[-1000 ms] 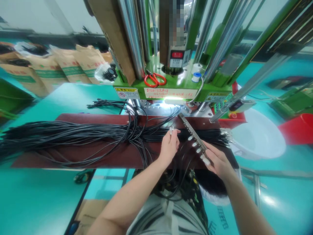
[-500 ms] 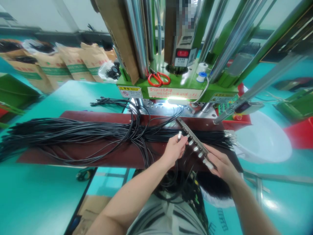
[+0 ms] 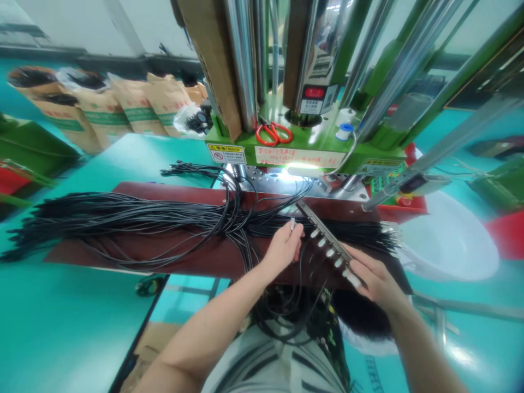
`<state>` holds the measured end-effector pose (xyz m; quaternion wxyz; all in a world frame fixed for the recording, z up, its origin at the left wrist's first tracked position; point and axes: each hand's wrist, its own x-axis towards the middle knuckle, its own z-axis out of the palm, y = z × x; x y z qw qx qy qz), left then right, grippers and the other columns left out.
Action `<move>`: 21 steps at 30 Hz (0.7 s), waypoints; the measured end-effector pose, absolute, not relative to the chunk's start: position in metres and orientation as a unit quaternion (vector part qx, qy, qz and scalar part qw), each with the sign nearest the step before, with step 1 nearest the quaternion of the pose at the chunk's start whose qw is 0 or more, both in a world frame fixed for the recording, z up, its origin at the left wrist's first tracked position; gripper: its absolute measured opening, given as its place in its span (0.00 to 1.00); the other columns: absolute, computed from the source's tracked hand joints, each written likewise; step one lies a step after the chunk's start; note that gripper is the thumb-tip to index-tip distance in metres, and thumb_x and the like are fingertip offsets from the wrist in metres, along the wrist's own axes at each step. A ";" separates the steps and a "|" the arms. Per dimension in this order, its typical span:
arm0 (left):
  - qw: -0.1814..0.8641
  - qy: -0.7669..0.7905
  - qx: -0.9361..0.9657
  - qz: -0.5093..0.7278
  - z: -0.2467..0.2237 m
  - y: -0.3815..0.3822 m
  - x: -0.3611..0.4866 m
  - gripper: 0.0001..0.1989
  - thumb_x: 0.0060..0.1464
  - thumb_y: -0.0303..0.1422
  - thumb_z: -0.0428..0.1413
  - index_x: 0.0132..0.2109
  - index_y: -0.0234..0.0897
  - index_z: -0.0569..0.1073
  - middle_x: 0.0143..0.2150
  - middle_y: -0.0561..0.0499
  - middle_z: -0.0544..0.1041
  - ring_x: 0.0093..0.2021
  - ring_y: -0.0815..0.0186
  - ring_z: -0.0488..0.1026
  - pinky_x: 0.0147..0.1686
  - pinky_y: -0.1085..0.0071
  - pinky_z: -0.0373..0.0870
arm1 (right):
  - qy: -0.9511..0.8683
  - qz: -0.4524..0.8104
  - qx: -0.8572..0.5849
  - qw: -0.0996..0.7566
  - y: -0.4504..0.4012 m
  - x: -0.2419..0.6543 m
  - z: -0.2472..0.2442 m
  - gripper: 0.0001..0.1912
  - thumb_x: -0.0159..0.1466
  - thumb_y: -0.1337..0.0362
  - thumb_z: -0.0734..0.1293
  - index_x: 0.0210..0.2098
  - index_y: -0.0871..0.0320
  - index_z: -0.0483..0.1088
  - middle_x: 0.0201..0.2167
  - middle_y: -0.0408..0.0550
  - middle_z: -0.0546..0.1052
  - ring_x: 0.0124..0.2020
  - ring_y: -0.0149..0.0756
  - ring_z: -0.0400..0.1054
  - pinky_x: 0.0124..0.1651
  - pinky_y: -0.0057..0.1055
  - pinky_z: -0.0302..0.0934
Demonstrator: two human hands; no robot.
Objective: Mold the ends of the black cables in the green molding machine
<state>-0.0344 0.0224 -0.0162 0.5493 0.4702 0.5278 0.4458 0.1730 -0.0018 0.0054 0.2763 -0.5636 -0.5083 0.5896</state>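
My left hand (image 3: 284,245) is closed around a cable end, whose small silvery connector (image 3: 292,223) sticks up by the thumb. My right hand (image 3: 374,275) grips the lower right end of a long metal bar (image 3: 325,232), held at a slant. Several silvery connectors (image 3: 329,252) stick out along the bar's lower left edge, with black cables hanging from some of them. A gap separates my left hand from the bar. Beneath both hands lies a thick bundle of black cables (image 3: 164,210) on a dark red board (image 3: 143,188).
A green press (image 3: 229,131) with a lit lamp (image 3: 303,170) stands behind the board. Red-handled scissors (image 3: 268,134) and a blue-and-white spool (image 3: 344,131) rest on it. A white tub (image 3: 458,240) is at the right; paper sacks (image 3: 98,106) stand back left.
My left hand has drawn back leftward from the bar, with the connector still in its fingers. The bar stays in my right hand. The whole view has shifted slightly.
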 end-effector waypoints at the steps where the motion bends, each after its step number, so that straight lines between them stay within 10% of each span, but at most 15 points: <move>1: 0.550 0.534 0.475 0.432 -0.016 0.023 -0.038 0.17 0.54 0.46 0.42 0.29 0.37 0.60 0.14 0.61 0.58 0.12 0.76 0.54 0.12 0.79 0.50 | -0.498 0.600 -0.565 0.271 -0.001 0.174 0.005 0.22 0.59 0.57 0.62 0.53 0.50 0.65 0.46 0.48 0.72 0.30 0.32 0.67 0.17 0.20 0.56; 14: 0.542 0.508 0.593 0.312 -0.007 0.028 -0.047 0.22 0.57 0.47 0.36 0.22 0.37 0.56 0.15 0.59 0.57 0.17 0.74 0.55 0.20 0.76 0.53 | -0.536 0.623 -0.535 0.199 0.007 0.179 0.002 0.29 0.59 0.52 0.61 0.58 0.54 0.59 0.32 0.50 0.73 0.14 0.20 0.51 0.12 0.19 0.42; 21: 0.576 0.489 0.576 0.312 -0.008 0.027 -0.055 0.24 0.56 0.48 0.38 0.19 0.36 0.54 0.13 0.59 0.55 0.14 0.76 0.52 0.17 0.77 0.49 | -0.645 0.553 -0.495 0.182 0.010 0.175 0.013 0.26 0.59 0.54 0.61 0.55 0.52 0.63 0.39 0.49 0.76 0.33 0.41 0.70 0.30 0.34 0.67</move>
